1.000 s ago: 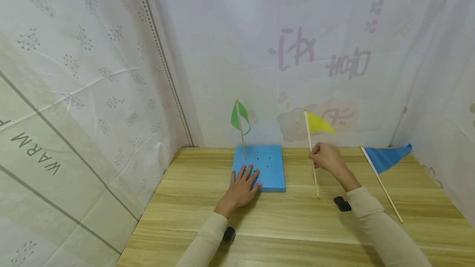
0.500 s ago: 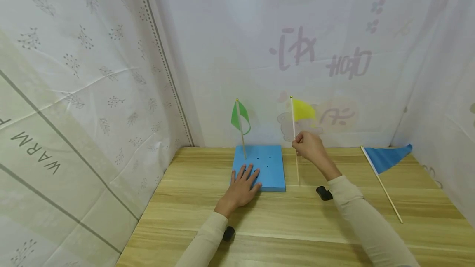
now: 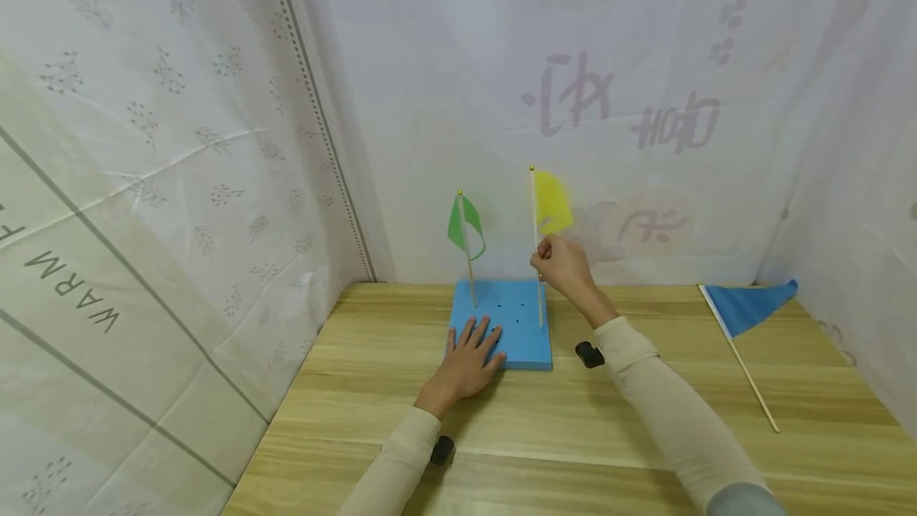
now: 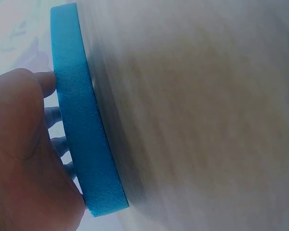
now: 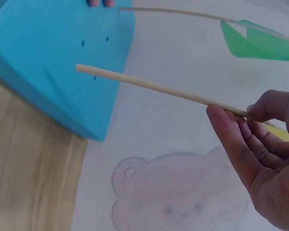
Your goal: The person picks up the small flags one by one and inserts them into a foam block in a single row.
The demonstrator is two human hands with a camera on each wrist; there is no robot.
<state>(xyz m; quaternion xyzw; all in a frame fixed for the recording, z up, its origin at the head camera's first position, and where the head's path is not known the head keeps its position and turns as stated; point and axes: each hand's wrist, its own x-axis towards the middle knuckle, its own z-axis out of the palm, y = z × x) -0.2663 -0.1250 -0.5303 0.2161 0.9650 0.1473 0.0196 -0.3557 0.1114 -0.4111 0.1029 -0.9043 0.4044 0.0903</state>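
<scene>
Pale wooden stick (image 5: pixel 154 88) pinched between thumb and fingers, the right hand (image 3: pixel 566 263) holds the yellow flag (image 3: pixel 552 201) nearly upright, its lower tip just above the blue board (image 3: pixel 526 349), where the left hand (image 3: pixel 464 361) lies with fingers spread. Gripped well above that tip, the stick could sway and jab between the small holes (image 5: pixel 83 43), or brush the green flag (image 3: pixel 454 231) standing there.

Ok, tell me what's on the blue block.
The left hand rests on the block, the green flag stands in it, and small holes show. Whatever the hand covers is hidden.
</scene>
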